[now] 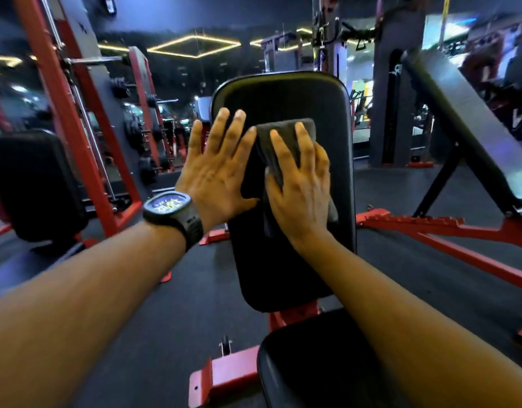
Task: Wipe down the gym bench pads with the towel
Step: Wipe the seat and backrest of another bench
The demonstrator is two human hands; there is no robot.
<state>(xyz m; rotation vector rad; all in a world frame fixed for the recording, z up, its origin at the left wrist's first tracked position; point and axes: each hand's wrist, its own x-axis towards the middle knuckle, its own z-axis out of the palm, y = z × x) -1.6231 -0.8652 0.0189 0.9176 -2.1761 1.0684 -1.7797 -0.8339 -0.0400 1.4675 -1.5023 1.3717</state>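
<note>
Seat pad [312,363] lay nearest, black, well short of the fingers, on a red frame [224,375]. Farther on, a dark watch [171,212] sat on the left wrist. The left hand [215,169] lay flat against the left edge of the raised back pad [283,92], its fingers straight and slightly apart, holding nothing. Just to the right of those fingers, the right hand [301,189] pressed the grey towel [286,134] onto the back pad, fingers straight and spread over the cloth rather than curled round it. The folded towel lay under the right fingers and palm, its top edge reaching just past the fingertips. Bare black padding rose beyond both sets of fingertips. Well to the right of the right fingers a second bench [459,119] stood tilted; well to the left of the left fingers stood a red rack [77,136].
</note>
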